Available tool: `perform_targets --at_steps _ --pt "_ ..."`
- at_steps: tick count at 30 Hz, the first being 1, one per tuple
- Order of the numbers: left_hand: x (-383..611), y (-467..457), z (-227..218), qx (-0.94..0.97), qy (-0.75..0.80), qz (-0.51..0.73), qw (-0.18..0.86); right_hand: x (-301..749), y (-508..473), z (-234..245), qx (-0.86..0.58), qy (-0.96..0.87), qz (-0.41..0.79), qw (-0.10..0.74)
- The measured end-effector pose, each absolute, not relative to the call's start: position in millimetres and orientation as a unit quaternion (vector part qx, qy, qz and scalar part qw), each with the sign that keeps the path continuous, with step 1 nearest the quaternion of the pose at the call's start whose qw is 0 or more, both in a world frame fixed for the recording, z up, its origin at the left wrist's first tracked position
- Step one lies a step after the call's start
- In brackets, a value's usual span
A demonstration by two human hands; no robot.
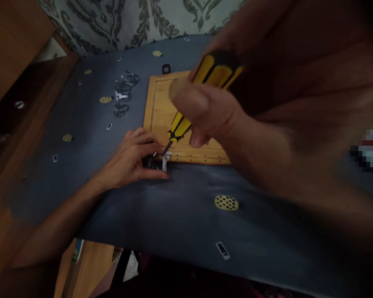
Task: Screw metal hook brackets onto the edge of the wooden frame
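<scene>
A screwdriver (pixel 180 126) with a yellow and black handle is gripped in my right hand (pixel 211 103), close to the camera. Its shaft slants down to the left, and the tip meets or hovers just over a small metal clip (pixel 165 160); contact is hard to tell. My left hand (pixel 135 159) pinches that clip between thumb and fingers at the near left corner of a wooden board (pixel 161 107). Small dark holes run along the board's near edge. My right hand covers much of the board's right side.
Several more metal clips (pixel 122 96) lie on the blue patterned tablecloth (pixel 174 215), left of the board. A small black rectangular piece (pixel 166 68) rests behind the board. Wooden furniture (pixel 15 49) borders the left, and a patterned wall (pixel 136 20) stands at the back.
</scene>
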State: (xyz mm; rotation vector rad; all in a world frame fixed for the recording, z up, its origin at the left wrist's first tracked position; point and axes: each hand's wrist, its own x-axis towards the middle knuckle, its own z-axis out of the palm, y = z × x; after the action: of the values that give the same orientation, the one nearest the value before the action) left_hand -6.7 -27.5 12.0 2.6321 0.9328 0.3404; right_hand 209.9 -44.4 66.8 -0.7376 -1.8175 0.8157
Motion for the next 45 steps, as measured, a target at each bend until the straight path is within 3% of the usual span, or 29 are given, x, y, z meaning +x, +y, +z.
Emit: perform_targets --at_steps 2,5,9,20,29,36,40,45 --pt "-7 -28 12 0.925 0.324 0.122 0.158 210 -41 68 -0.343 -0.708 0.227 0.573" --pt "-7 -27 12 0.924 0.328 0.119 0.155 215 -42 59 -0.332 -0.707 0.209 0.588" --pt "-6 -27 10 0.922 0.336 0.117 0.153 219 -48 45 -0.366 -0.714 0.214 0.557" --pt "-7 -25 7 0.922 0.336 0.115 0.156 218 -44 40 -0.331 -0.715 0.232 0.57" --pt "-8 -25 7 0.92 0.334 0.128 0.162 221 -45 47 -0.375 -0.755 0.195 0.502" --pt "-5 -26 11 0.918 0.335 0.126 0.173 233 -37 54 -0.233 -0.796 0.311 0.465" --pt "-6 -27 11 0.92 0.332 0.125 0.167 235 -36 56 -0.252 -0.784 0.354 0.443" --pt "-8 -27 10 0.914 0.352 0.11 0.169 226 -35 49 -0.261 -0.772 0.282 0.506"
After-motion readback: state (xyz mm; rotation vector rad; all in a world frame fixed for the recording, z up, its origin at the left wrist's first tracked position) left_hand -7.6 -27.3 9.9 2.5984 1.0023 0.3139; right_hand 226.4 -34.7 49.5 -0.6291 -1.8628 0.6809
